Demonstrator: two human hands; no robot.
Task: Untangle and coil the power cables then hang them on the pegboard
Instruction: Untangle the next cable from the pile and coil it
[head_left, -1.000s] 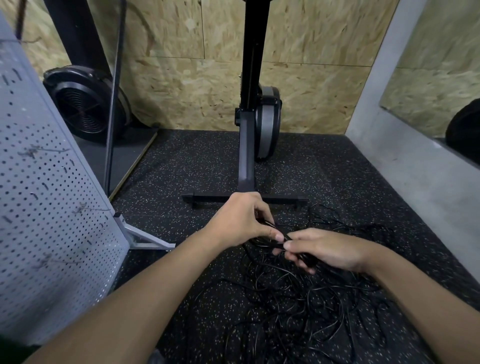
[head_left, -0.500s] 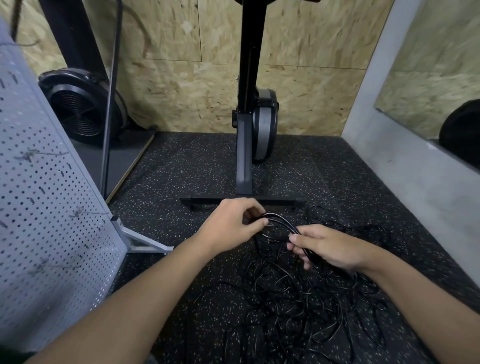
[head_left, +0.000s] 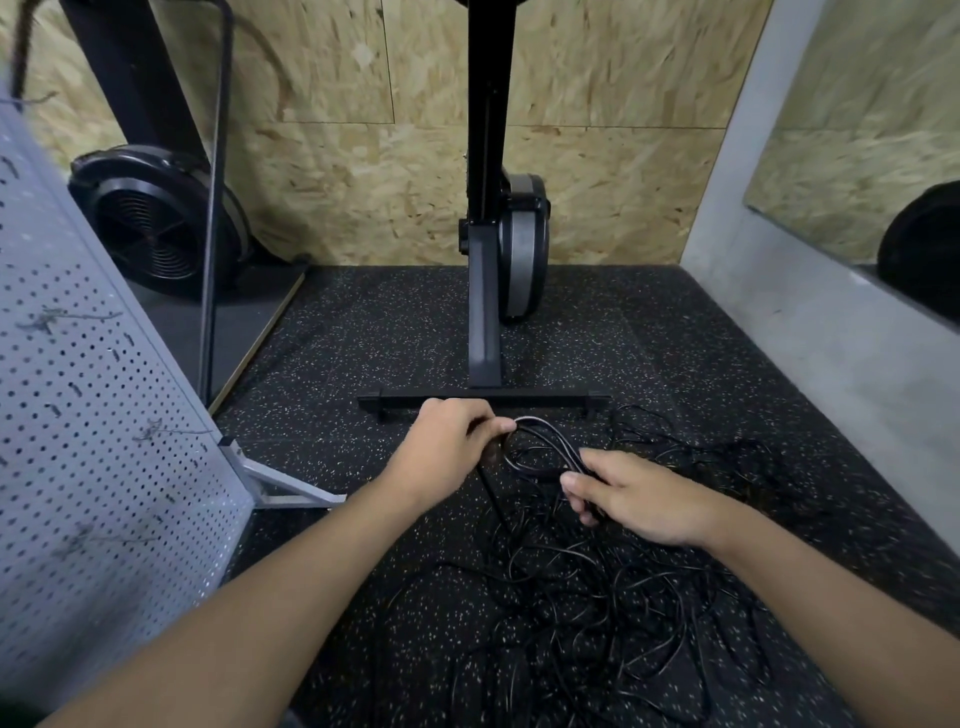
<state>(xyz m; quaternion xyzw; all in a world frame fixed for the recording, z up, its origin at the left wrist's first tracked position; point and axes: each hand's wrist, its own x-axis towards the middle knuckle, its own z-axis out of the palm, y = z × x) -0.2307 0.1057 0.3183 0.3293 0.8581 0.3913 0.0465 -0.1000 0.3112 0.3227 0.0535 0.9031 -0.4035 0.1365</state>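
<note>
A tangle of black power cables (head_left: 613, 613) lies spread on the speckled black floor in front of me. A small loop of cable (head_left: 545, 441) is lifted between my hands. My left hand (head_left: 447, 447) pinches the top of that loop with its fingertips. My right hand (head_left: 634, 499) grips the lower end of the loop, where the strands gather, fingers curled round them. The grey pegboard (head_left: 88, 441) stands tilted at the left, with several wire hooks (head_left: 156, 428) sticking out of it.
A black exercise machine stands ahead, its crossbar foot (head_left: 483, 401) just beyond my hands. The pegboard's metal foot (head_left: 280, 483) reaches onto the floor at left. A black fan-wheel machine (head_left: 156, 228) sits at back left. A grey wall (head_left: 810, 332) runs along the right.
My hands have drawn apart, the left going up and left, the right staying low. The cable between them has opened from a tight pinch into a small loop.
</note>
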